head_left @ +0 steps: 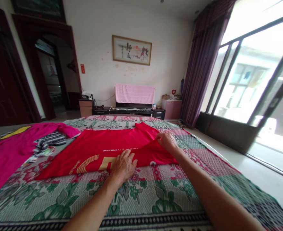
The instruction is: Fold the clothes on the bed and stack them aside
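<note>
Two bare hands at work on a red shirt [100, 146], which lies spread flat across the middle of the bed [156, 199], on a floral green-and-pink cover.

Left hand [123, 165]: palm down on the shirt's near edge, beside the gold printed lettering. Fingers [129, 156] are extended and slightly spread, pressing the cloth flat and gripping nothing.

Right hand [167, 141]: at the shirt's right side, a little farther from the person than the left. Its fingers [159, 136] are closed on a folded-over flap of red cloth, which is turned inward over the shirt's body. The flap's lower part drapes between the two hands.

Shirt detail: a line of small white text runs across the middle; gold curved stripes show near the lower hem.

Rest of the bed: a magenta garment [9, 150] lies at the far left, with a yellow patch at its upper edge. A black-and-white patterned cloth [50, 139] sits between it and the red shirt, just beside both.

Room: a pink cloth [134, 93] covers something on a low dark cabinet against the far wall, a framed picture [132, 50] hangs above it, a purple curtain [199, 70] hangs to the right, and large windows [252, 80] run beside it.
</note>
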### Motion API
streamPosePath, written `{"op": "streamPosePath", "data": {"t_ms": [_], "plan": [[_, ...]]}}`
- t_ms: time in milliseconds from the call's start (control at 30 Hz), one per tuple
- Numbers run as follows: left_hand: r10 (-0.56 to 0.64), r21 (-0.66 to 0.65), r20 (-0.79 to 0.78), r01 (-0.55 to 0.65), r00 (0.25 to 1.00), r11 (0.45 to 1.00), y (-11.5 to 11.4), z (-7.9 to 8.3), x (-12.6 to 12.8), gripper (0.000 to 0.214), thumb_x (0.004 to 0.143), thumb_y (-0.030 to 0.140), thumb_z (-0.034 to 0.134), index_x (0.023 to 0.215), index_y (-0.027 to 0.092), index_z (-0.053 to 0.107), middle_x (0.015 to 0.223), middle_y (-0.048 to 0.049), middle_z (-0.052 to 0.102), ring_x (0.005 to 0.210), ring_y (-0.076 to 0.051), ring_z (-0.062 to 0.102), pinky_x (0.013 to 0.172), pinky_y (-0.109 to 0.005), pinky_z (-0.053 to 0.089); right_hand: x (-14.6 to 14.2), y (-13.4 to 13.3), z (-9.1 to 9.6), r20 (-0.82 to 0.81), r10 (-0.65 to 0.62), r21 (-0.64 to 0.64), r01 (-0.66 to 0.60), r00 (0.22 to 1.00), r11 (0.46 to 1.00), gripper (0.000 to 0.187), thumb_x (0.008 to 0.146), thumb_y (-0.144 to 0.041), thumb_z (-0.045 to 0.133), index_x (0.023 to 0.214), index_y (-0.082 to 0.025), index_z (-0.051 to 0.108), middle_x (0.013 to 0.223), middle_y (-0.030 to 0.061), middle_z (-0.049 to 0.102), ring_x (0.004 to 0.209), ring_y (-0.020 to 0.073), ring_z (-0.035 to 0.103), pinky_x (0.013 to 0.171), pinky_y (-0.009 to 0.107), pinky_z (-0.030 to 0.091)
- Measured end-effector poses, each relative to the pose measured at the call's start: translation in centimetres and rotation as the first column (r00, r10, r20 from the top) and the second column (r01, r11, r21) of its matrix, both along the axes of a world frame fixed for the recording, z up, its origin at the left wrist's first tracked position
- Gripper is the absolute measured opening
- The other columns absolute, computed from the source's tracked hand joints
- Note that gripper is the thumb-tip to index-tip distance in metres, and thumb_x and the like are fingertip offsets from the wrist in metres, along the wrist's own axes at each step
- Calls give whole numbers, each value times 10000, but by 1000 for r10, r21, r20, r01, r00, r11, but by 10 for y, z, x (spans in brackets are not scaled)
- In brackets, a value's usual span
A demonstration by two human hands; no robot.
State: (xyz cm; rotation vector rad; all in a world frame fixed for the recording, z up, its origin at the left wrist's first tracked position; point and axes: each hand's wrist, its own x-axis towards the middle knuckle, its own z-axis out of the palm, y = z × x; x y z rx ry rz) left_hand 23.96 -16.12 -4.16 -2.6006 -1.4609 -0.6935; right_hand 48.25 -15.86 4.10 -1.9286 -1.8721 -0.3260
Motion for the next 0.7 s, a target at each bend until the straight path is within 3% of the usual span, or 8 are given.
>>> {"op": "streamPosePath", "data": {"t_ms": [100, 200, 300, 400, 467, 567, 700], "plan": [[-1, -2, 4, 1, 1000, 1000, 0, 0, 0, 422, 897, 345, 424, 1219, 153, 618, 1352, -128, 538, 1266, -284, 468, 1058, -428, 373, -8, 6, -1, -7, -118, -62, 117, 993, 991, 281, 789, -206, 472, 933, -225, 713, 827, 55, 728, 779, 191, 651, 634, 239, 401], [4, 7, 14, -4, 1000, 1000, -1, -1, 0, 414, 897, 346, 433, 1216, 158, 617, 1356, -130, 534, 1260, -280, 474, 1056, -427, 375, -11, 23, -6, -83, -137, -18, 136, 987, 991, 288, 794, -195, 457, 954, -206, 697, 842, 63, 726, 796, 195, 652, 667, 243, 417], [9, 17, 24, -9, 1000, 1000, -1, -2, 0, 397, 892, 349, 451, 1206, 176, 622, 1347, -122, 541, 1250, -271, 484, 1055, -414, 377, -11, 41, -15, -159, -12, 78, 25, 987, 997, 303, 796, -176, 448, 995, -195, 676, 922, 60, 723, 871, 198, 650, 750, 253, 447], [3, 25, 30, -4, 1000, 1000, 0, -2, 0, 385, 887, 347, 461, 1196, 189, 627, 1334, -113, 553, 1239, -266, 493, 1051, -410, 381, -5, 50, -24, -206, 149, 192, -110, 967, 975, 377, 777, -134, 448, 1099, -194, 634, 1194, 68, 648, 1050, 190, 607, 870, 269, 454], [-2, 30, 35, 1, 999, 1000, 0, -2, 1, 385, 886, 342, 461, 1197, 187, 626, 1332, -112, 556, 1236, -265, 495, 1050, -411, 382, 3, 48, -26, -222, 173, 240, -118, 960, 964, 399, 761, -112, 448, 1106, -186, 635, 1301, 72, 581, 1125, 184, 571, 935, 274, 433], [-1, 32, 36, 0, 999, 999, -1, -1, 1, 379, 885, 333, 457, 1184, 180, 633, 1329, -117, 557, 1236, -268, 494, 1047, -416, 386, 17, 39, -24, -273, 22, 204, 36, 962, 978, 380, 761, -109, 438, 1050, -182, 674, 1179, 72, 656, 1058, 188, 607, 926, 271, 433], [-4, 22, 22, 3, 1000, 1000, -2, 2, 1, 386, 888, 329, 444, 1184, 168, 633, 1324, -130, 559, 1235, -278, 496, 1037, -424, 397, 34, 27, -21, -270, -230, -2, 238, 935, 971, 319, 752, -169, 499, 994, -179, 705, 946, 70, 720, 903, 208, 651, 780, 258, 460]]}}
